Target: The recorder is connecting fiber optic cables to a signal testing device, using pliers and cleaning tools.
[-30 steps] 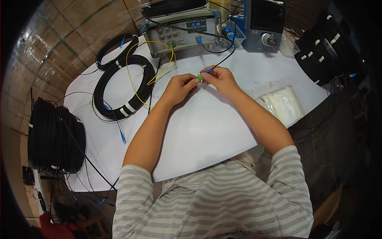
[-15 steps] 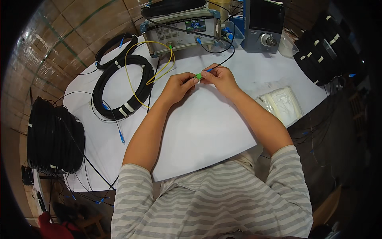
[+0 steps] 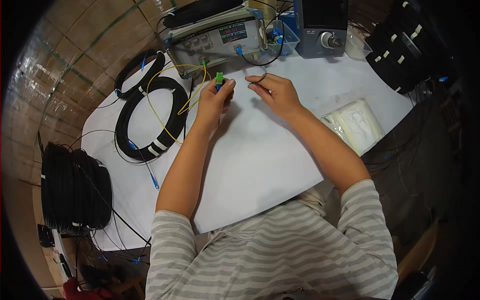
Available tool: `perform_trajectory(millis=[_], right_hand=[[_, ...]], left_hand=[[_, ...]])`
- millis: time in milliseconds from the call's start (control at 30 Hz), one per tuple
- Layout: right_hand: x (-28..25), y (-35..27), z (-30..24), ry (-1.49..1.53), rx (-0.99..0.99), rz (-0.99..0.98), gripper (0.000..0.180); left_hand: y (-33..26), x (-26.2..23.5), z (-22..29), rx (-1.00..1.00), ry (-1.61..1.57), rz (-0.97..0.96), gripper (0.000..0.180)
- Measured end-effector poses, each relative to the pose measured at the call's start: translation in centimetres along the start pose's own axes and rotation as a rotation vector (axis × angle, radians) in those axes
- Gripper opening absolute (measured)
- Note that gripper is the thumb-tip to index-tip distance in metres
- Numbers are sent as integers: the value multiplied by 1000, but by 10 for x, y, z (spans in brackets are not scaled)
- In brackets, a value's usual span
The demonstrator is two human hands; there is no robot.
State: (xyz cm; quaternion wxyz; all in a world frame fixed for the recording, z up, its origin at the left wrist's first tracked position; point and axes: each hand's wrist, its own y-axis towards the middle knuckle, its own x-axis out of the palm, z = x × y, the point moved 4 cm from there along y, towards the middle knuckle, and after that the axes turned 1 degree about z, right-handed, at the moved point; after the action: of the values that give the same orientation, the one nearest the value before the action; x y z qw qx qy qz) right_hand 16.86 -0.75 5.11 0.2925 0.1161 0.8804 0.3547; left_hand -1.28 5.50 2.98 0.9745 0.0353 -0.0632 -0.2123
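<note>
My left hand (image 3: 215, 99) pinches a small green fibre connector (image 3: 219, 78) on the end of a thin yellow cable (image 3: 170, 87) that loops back toward the grey test instrument (image 3: 216, 36). My right hand (image 3: 273, 92) is a short way to the right, fingers closed on a thin black cable (image 3: 256, 80) that runs up to the instrument. Both hands hover over the white table (image 3: 260, 150), just in front of the instrument.
A black cable coil (image 3: 150, 117) with white ties lies left of my hands, a bigger stack of black coils (image 3: 75, 187) at the far left. A second grey-blue device (image 3: 322, 25) stands at the back, more coils (image 3: 400, 50) back right, a white bagged pack (image 3: 355, 125) at right.
My hands, held together at the connector before, have drawn apart: the left keeps the green connector, the right has moved right with the black cable.
</note>
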Motion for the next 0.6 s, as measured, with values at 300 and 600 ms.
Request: perform_trajectory(millis=[300, 600], right_hand=[[11, -7, -11, -264, -251, -38, 45], [35, -9, -4, -81, -168, -135, 57]], left_hand=[[-2, 20, -10, -298, -222, -49, 23], [3, 0, -25, -177, -330, 61, 21]])
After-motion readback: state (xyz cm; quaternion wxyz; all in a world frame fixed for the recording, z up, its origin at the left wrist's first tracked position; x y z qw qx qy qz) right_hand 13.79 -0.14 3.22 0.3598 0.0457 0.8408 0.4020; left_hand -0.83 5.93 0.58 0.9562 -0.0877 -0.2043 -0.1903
